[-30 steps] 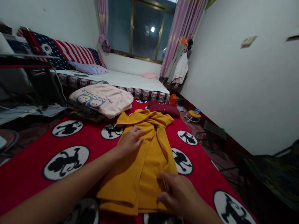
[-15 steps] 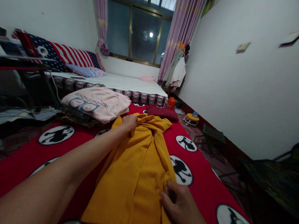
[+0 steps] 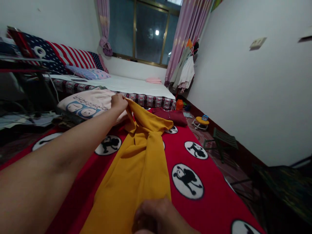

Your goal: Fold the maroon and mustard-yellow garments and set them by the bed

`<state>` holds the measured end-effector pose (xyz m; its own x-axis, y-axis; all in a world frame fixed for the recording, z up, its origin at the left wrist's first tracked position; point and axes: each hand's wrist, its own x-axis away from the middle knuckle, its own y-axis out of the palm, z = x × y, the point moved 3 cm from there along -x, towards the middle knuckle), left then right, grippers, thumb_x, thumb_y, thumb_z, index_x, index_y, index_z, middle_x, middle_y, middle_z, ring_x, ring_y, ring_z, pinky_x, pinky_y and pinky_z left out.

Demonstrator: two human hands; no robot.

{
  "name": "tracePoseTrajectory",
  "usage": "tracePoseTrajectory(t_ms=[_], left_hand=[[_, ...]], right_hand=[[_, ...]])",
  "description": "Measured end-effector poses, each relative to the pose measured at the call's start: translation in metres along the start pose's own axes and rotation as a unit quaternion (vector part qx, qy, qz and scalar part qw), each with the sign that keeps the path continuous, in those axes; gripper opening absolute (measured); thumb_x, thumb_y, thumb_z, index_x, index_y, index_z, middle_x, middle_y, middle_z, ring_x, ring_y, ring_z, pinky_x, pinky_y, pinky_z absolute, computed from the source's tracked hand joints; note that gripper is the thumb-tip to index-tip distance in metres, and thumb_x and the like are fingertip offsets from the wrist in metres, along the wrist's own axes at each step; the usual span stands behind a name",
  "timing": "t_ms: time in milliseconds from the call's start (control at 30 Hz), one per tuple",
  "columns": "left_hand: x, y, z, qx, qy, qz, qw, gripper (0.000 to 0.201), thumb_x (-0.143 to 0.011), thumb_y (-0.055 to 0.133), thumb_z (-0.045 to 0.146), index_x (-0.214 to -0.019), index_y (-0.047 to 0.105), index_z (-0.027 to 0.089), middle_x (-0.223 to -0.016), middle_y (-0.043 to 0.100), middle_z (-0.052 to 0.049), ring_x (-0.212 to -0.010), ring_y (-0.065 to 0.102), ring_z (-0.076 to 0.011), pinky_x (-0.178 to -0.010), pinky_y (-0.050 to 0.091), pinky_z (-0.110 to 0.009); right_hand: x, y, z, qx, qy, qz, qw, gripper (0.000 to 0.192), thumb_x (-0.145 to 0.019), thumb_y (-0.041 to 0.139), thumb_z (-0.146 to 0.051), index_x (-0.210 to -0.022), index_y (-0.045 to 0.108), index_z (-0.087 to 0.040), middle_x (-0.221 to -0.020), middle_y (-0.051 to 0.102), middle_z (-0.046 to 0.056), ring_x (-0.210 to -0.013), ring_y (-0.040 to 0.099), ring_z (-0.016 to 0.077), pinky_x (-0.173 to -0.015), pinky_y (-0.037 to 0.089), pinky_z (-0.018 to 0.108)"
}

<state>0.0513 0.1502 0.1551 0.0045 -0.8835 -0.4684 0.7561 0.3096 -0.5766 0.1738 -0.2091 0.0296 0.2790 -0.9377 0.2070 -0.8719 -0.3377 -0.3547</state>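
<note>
A mustard-yellow garment (image 3: 136, 162) lies lengthwise over a red blanket (image 3: 209, 201) printed with monkey figures in white circles. My left hand (image 3: 119, 103) is closed on its far end and holds that part raised, so the cloth stretches tight toward the middle. Folds gather where the raised part meets the rest. My right hand (image 3: 161, 216), at the near end, has curled fingers closed on the garment's right side; the fingertips are partly hidden and blurred. Behind my left hand lies a pale pink printed garment (image 3: 95, 100) on a pile. A folded maroon garment (image 3: 170, 116) rests beyond the yellow one.
A bed (image 3: 126, 86) with pillows stands under the window. To the right are a yellow-topped stool (image 3: 201, 121), a green folding stool (image 3: 225, 138) and a dark camouflage-patterned chair (image 3: 285, 188) by the wall. A cluttered table (image 3: 24, 68) is at left.
My left hand has lifted the garment's far end and moved up and to the left. My right hand has shifted left and nearer, bringing the right side of the cloth inward.
</note>
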Motion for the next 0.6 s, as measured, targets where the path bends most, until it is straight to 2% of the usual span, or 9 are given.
tracePoseTrajectory(t_ms=[33,67,133,233,300,367,433,500,600], left_hand=[[0.010,-0.002,-0.006,-0.013,0.005,0.017,1.000,0.023,-0.084,0.046,0.002,-0.104,0.058,0.004,-0.108,0.062,-0.015,-0.110,0.056,-0.0307,-0.098,0.043,-0.047],[0.023,-0.002,-0.010,-0.022,0.025,0.029,0.999,0.028,-0.083,0.047,0.002,-0.109,0.057,0.005,-0.119,0.058,-0.015,-0.117,0.051,-0.0318,-0.103,0.039,-0.047],[0.061,0.005,-0.009,-0.032,0.110,0.018,0.993,0.034,-0.082,0.049,0.003,-0.114,0.057,0.009,-0.128,0.052,-0.015,-0.123,0.046,-0.0297,-0.109,0.034,-0.043],[0.138,0.023,0.006,-0.019,0.194,-0.074,0.978,0.016,-0.083,0.059,0.018,-0.097,0.066,0.017,-0.107,0.062,-0.007,-0.107,0.056,-0.0221,-0.100,0.043,-0.033],[0.189,0.033,0.017,-0.031,0.207,-0.164,0.964,0.025,-0.087,0.057,0.031,-0.109,0.064,0.021,-0.108,0.062,-0.007,-0.102,0.059,-0.0233,-0.093,0.047,-0.035],[0.224,0.038,0.023,-0.081,0.172,-0.219,0.957,0.044,-0.084,0.061,0.041,-0.124,0.058,0.022,-0.109,0.062,-0.009,-0.098,0.061,-0.0283,-0.085,0.049,-0.040],[0.241,0.039,0.023,-0.112,0.138,-0.251,0.952,0.057,-0.082,0.063,0.041,-0.134,0.050,0.021,-0.111,0.063,-0.012,-0.099,0.062,-0.0321,-0.081,0.049,-0.043],[0.243,0.039,0.021,-0.103,0.124,-0.265,0.951,0.056,-0.085,0.060,0.032,-0.138,0.046,0.021,-0.113,0.065,-0.012,-0.101,0.062,-0.0316,-0.083,0.048,-0.042],[0.239,0.038,0.019,-0.026,0.151,-0.281,0.948,0.043,-0.087,0.053,0.019,-0.129,0.054,0.024,-0.110,0.067,-0.008,-0.099,0.064,-0.0250,-0.085,0.047,-0.036]], right_hand=[[-0.006,-0.005,0.001,-0.012,0.002,-0.001,1.000,0.022,-0.071,0.074,-0.032,-0.091,0.070,-0.022,-0.073,0.068,-0.001,-0.058,0.057,0.0106,-0.050,0.039,0.018],[-0.014,-0.016,0.003,-0.016,-0.002,0.030,0.999,0.024,-0.073,0.071,-0.032,-0.095,0.070,-0.022,-0.073,0.068,-0.001,-0.057,0.058,0.0104,-0.049,0.039,0.018],[-0.031,-0.053,0.007,0.001,-0.028,0.152,0.988,0.020,-0.078,0.065,-0.031,-0.095,0.069,-0.020,-0.072,0.067,0.000,-0.056,0.057,0.0104,-0.049,0.040,0.019],[-0.067,-0.126,0.019,0.027,-0.072,0.321,0.944,0.018,-0.078,0.061,-0.031,-0.088,0.066,-0.017,-0.077,0.067,0.002,-0.054,0.057,0.0110,-0.050,0.044,0.021],[-0.094,-0.174,0.033,0.006,-0.050,0.401,0.915,0.020,-0.075,0.060,-0.027,-0.091,0.062,-0.016,-0.085,0.067,0.004,-0.053,0.059,0.0118,-0.048,0.047,0.023],[-0.119,-0.211,0.045,-0.003,-0.011,0.464,0.886,0.028,-0.073,0.057,-0.021,-0.101,0.060,-0.015,-0.090,0.066,0.005,-0.054,0.061,0.0119,-0.047,0.049,0.023],[-0.142,-0.235,0.051,0.010,0.011,0.491,0.871,0.042,-0.074,0.056,-0.018,-0.116,0.056,-0.014,-0.084,0.066,0.005,-0.051,0.060,0.0122,-0.044,0.048,0.022],[-0.162,-0.246,0.053,0.031,0.017,0.489,0.872,0.053,-0.076,0.058,-0.018,-0.128,0.050,-0.013,-0.073,0.065,0.002,-0.046,0.057,0.0126,-0.041,0.045,0.021],[-0.189,-0.253,0.050,0.071,0.024,0.458,0.886,0.048,-0.076,0.061,-0.019,-0.123,0.056,-0.013,-0.057,0.062,-0.002,-0.039,0.054,0.0132,-0.038,0.042,0.021]])
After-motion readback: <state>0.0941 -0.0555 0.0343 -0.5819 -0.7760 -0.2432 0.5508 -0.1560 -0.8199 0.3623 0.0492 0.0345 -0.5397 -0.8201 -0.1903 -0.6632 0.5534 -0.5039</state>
